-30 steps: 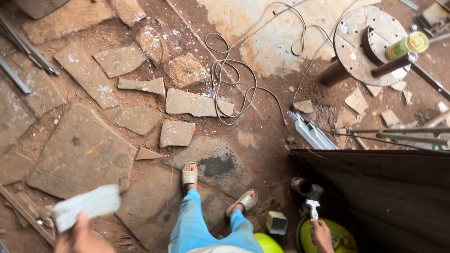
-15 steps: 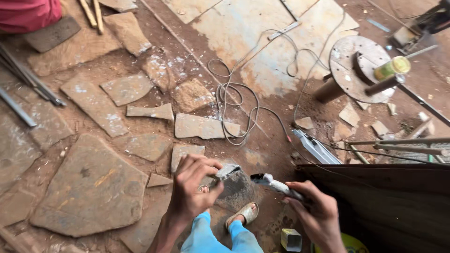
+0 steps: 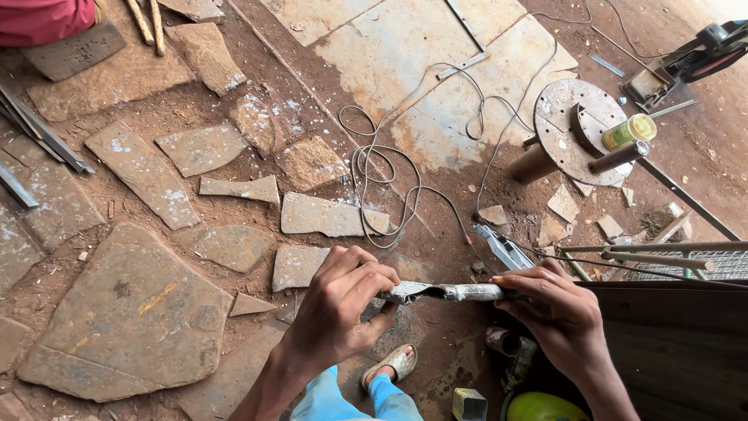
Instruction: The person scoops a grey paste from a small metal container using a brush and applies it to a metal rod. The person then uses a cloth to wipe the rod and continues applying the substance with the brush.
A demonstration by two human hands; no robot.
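Two hands, one thing between them: left hand [image 3: 343, 304] pinches the crumpled end of a grey wrapped stick [image 3: 448, 292], right hand [image 3: 557, 312] closed round its other end – held level over the dirt floor, above one sandalled foot [image 3: 393, 364]. What the stick is, hard to tell. One metal disc [image 3: 573, 129] with one yellow-green can [image 3: 629, 131], one tangled cable [image 3: 389, 179], about a dozen flat stone slabs [image 3: 128, 312] – several cut off at the edges

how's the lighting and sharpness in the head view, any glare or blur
Head view: soft, even daylight with faint shadows; the top right corner by the power tool is washed out. Left hand, right hand and the grey rolled strip between them are sharp. Wide-lens bending shows at the edges.
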